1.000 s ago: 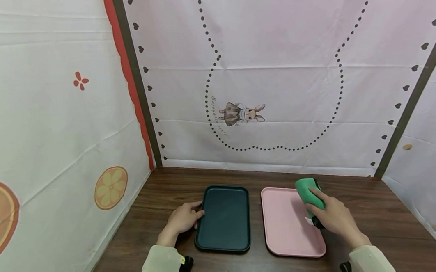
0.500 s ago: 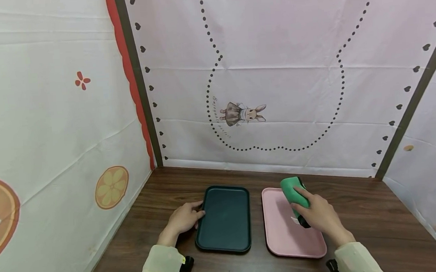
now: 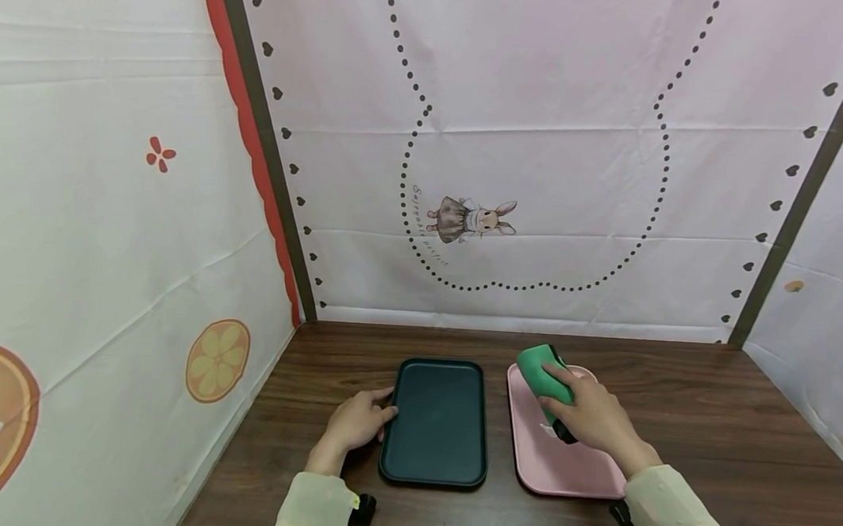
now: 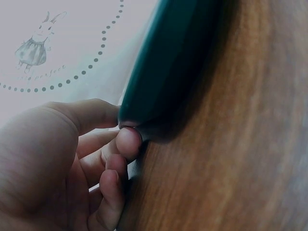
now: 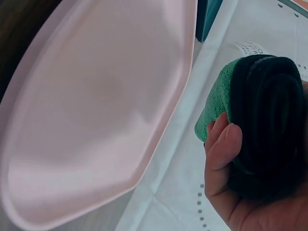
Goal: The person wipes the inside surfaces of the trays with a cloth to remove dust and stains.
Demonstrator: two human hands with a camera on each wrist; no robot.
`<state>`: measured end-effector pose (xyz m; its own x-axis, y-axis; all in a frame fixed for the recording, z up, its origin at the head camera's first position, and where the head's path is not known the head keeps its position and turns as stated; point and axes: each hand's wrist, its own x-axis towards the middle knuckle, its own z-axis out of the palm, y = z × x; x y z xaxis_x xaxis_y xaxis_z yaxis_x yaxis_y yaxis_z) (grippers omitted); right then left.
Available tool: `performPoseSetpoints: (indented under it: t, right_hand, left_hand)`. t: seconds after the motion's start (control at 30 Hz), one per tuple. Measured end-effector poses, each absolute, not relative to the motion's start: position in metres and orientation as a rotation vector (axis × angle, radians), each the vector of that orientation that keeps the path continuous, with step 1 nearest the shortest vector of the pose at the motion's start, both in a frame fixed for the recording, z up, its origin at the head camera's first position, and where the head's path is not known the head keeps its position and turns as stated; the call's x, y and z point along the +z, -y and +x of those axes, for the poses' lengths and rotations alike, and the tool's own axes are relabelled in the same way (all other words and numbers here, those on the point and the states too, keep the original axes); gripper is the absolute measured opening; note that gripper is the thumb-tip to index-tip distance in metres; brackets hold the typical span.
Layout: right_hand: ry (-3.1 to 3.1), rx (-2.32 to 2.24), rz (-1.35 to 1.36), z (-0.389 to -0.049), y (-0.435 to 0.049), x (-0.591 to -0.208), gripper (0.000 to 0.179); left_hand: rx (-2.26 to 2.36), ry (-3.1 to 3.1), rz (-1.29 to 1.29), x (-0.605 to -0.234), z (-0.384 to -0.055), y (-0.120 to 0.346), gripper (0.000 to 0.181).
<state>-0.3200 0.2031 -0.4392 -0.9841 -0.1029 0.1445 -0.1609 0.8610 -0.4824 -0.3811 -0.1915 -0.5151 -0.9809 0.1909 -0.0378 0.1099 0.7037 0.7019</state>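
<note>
My left hand pinches the left edge of a dark green tray lying on the table. The left wrist view shows the thumb and fingertips meeting at the corner of that tray. In my right hand is a rolled green towel with a black edge and a small white label. I hold it tilted above the far part of a pink tray. The right wrist view shows the towel's spiral black end, apart from the pink tray.
The brown wooden table runs back to a white printed cloth wall. Another printed wall stands close on the left, and a third rises on the right. A narrow strip of table separates the two trays.
My right hand has moved left with the rolled towel, from the pink tray's right edge to above its far left part. The left hand and dark green tray have stayed in place.
</note>
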Motion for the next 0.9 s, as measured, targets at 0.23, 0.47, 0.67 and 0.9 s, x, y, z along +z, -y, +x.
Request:
performPoseSetpoints:
  t: [0.23, 0.47, 0.67, 0.9]
  right_hand:
    - [2.934, 0.788, 0.245, -0.323, -0.188, -0.440, 0.059]
    - [2.955, 0.817, 0.233, -0.325, -0.174, -0.441, 0.058]
    - [2.969, 0.826, 0.223, -0.327, -0.162, -0.446, 0.059]
    - [2.973, 0.821, 0.252, -0.329, -0.146, -0.451, 0.057]
  left_hand:
    - [1.132, -2.807, 0.248, -0.517, -0.382, 0.193, 0.050]
    - [1.130, -2.796, 0.243, -0.516, -0.383, 0.194, 0.051]
    - [1.128, -2.798, 0.247, -0.517, -0.383, 0.193, 0.051]
    - [1.115, -2.809, 0.261, -0.517, -0.382, 0.193, 0.051]
